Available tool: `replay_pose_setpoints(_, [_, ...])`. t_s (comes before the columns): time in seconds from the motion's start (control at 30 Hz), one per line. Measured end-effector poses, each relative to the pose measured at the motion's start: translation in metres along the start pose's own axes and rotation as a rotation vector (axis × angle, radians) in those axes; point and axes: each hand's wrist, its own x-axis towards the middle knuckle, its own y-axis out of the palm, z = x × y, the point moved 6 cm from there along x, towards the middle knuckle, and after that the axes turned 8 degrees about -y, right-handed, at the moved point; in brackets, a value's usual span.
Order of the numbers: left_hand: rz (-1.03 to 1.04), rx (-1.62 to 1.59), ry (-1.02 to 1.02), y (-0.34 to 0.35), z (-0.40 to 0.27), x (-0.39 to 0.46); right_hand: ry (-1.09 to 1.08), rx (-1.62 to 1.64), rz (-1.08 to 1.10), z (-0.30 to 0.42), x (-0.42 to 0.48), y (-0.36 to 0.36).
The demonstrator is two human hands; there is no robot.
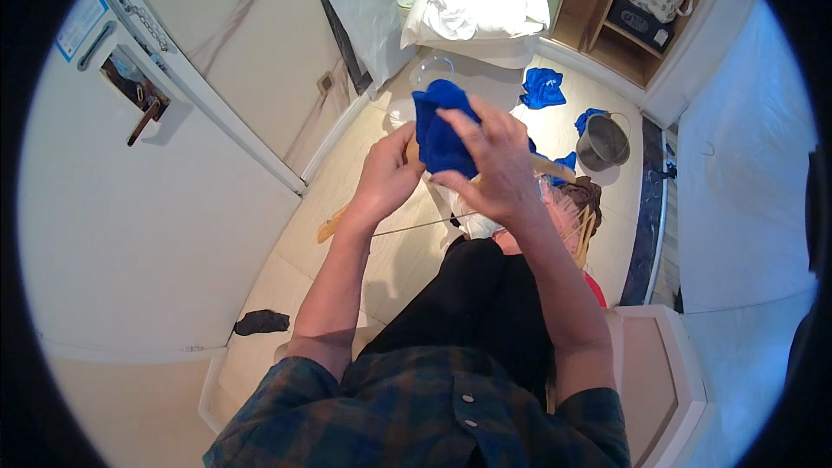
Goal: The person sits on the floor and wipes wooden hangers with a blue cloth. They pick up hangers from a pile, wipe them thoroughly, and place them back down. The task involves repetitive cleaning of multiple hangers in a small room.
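Observation:
Both of my hands are raised in front of me over a wooden clothes hanger (333, 223). My left hand (389, 172) grips the hanger near its middle. A folded blue cloth (445, 130) lies against the hanger there, and my right hand (497, 156) has its fingers and thumb around it. The hanger's thin metal bar (422, 223) runs below my wrists. Its other wooden end (552, 168) sticks out past my right hand. My right palm hides the part of the hanger between.
Pink clothing (556, 208), a brown cloth (584, 195) and more wooden hangers (587, 234) lie by my legs. Beyond stand a dark bucket (603, 141) and another blue cloth (543, 88). White bedding (481, 0) is piled ahead. A white door (143, 208) is at left, open shelves (624, 45) far right.

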Motion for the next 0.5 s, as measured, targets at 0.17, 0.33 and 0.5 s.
replay_pose_setpoints(0.17, [0.15,-0.178,0.019,0.005,-0.004,-0.012,0.141,0.213,-0.075,-0.016,0.002,0.002])
replay_pose_setpoints(0.33, [0.104,-0.241,0.056,-0.002,-0.009,-0.019,0.145,0.197,-0.033,-0.018,0.002,0.002])
replay_pose_setpoints(0.5, [0.068,-0.239,0.043,-0.015,0.01,-0.017,0.157,0.06,0.061,-0.031,-0.012,0.006])
